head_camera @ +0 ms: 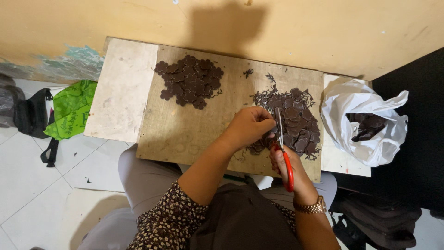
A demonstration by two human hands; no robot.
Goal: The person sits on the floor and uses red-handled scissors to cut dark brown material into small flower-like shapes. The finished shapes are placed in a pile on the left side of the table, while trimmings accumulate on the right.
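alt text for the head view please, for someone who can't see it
Seen from above, a seated person's right hand works red-handled scissors on a dark brown piece that the left hand grips, over a wooden board. A trimmed pile of brown flower-shaped pieces lies upper left, a ragged pile sits by the hands, and a white plastic bag of more lies right.
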